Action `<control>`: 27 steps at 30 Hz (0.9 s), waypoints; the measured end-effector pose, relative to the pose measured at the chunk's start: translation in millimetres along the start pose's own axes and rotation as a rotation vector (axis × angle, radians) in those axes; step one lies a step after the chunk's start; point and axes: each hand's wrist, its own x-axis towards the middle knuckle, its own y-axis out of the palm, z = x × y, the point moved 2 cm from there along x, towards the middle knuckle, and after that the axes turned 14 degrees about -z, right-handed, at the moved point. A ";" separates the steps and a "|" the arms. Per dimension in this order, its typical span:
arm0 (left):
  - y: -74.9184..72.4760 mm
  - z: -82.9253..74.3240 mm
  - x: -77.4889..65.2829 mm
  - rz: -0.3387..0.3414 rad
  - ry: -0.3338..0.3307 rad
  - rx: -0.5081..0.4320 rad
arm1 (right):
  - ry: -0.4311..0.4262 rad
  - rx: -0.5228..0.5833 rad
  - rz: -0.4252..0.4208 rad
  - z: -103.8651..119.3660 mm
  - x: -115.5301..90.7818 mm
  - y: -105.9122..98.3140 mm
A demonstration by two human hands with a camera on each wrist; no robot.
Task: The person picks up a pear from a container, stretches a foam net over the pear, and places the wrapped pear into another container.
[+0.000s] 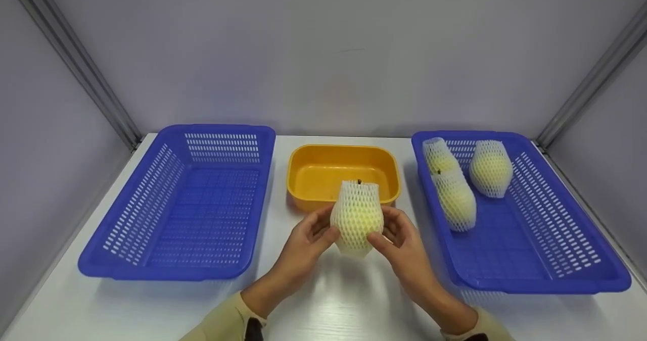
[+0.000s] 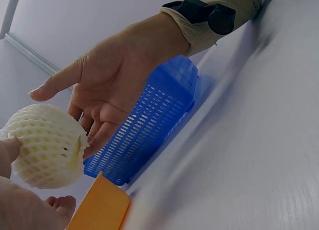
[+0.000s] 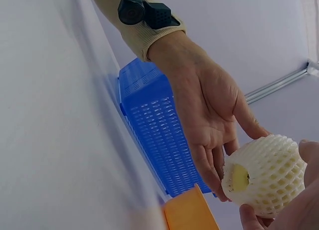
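Observation:
A pale yellow pear in a white foam net (image 1: 357,220) is held up between both hands, its dark stem showing at the top. My left hand (image 1: 306,237) grips its left side, thumb in front and fingers behind. On the opposite side my right hand (image 1: 407,247) holds it in the same way. The left wrist view shows the netted pear (image 2: 45,145) end-on, with the right hand (image 2: 114,75) beyond it. In the right wrist view the left hand (image 3: 204,100) reaches the net's open end. Just behind the pear stands an orange basin (image 1: 323,177).
On the right, a blue basket (image 1: 536,285) holds three more netted pears: one at the back (image 1: 491,169), two along its left wall (image 1: 455,202). A second blue basket (image 1: 202,220) stands on the left with its bottom visible. Pale walls enclose the white table (image 1: 328,315).

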 end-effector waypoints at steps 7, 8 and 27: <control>-0.7 -4.2 -0.4 0.011 0.003 0.010 | 0.020 -0.024 0.005 1.5 1.3 0.3; -0.9 -5.3 -0.6 0.000 0.011 0.011 | 0.022 -0.031 -0.002 1.9 1.6 0.2; 2.6 -1.4 -1.8 0.028 -0.001 0.013 | 0.016 -0.036 0.033 4.5 -1.7 0.0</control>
